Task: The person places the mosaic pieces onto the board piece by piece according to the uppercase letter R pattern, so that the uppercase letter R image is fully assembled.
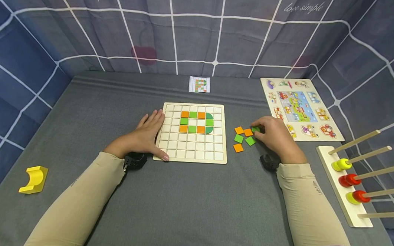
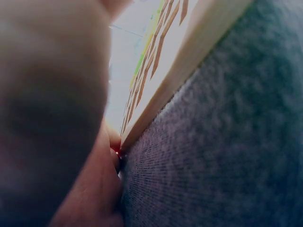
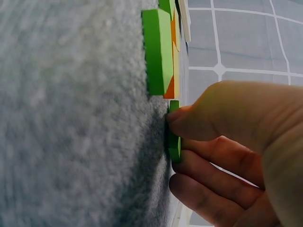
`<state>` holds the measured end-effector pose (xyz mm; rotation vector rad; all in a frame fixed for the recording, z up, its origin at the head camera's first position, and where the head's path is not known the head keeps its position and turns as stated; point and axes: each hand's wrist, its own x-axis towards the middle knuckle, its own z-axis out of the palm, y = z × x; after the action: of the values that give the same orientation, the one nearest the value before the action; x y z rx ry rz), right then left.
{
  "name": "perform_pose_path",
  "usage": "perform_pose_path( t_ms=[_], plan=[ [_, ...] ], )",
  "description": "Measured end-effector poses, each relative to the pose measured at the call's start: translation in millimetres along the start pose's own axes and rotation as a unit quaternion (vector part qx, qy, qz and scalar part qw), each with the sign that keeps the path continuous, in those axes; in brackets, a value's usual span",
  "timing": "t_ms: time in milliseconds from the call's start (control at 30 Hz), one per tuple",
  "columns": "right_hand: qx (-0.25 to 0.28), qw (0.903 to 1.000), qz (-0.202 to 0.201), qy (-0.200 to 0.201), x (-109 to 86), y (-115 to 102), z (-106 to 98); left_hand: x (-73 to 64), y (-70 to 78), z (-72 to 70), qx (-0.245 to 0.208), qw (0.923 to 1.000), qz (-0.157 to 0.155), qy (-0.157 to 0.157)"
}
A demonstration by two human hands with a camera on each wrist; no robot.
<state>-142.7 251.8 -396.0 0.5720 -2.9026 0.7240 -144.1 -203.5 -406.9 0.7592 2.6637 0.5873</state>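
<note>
A wooden grid board (image 1: 190, 154) lies in front of me, with orange and green tiles set as a ring in its upper middle; the two right-hand corner pieces are rounded. My left hand (image 1: 145, 135) rests along the board's left edge, fingers stretched out and thumb at the near corner. To the right of the board, several loose tiles lie in a small cluster, among them a green tile (image 1: 238, 138) and an orange tile (image 1: 238, 148). My right hand (image 1: 276, 135) pinches another green tile (image 3: 174, 149) between thumb and fingers, close over the cloth beside that cluster.
A small pattern card (image 1: 199, 85) lies behind the board. At the back right is a picture puzzle board (image 1: 328, 134). Nearer on the right, a peg stand (image 1: 343, 203) with red and yellow beads has long rods leaning outward. A yellow arched block (image 1: 37, 180) stands far left.
</note>
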Motion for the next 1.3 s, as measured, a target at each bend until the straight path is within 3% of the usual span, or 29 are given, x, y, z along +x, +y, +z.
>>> perform_pose_path(
  t_ms=[433,733,967,1300],
  plan=[
    [-0.02,0.9998,0.0,0.007,6.2,-5.1,-1.3,1.0,0.5,-0.3,0.002,1.0,-0.005,-0.005],
    [-0.026,0.9989,-0.036,0.018,18.4,-16.3,5.0,1.2,0.3,-1.2,0.003,0.9999,-0.006,-0.009],
    [-0.01,0.9984,-0.056,0.003,33.6,-36.7,14.3,0.4,-2.8,-0.6,0.008,0.9999,-0.005,-0.01],
    [0.029,0.9901,-0.136,-0.021,64.3,-87.6,33.3,1.2,-1.4,-1.4,0.008,0.9999,-0.002,-0.008]
  ],
)
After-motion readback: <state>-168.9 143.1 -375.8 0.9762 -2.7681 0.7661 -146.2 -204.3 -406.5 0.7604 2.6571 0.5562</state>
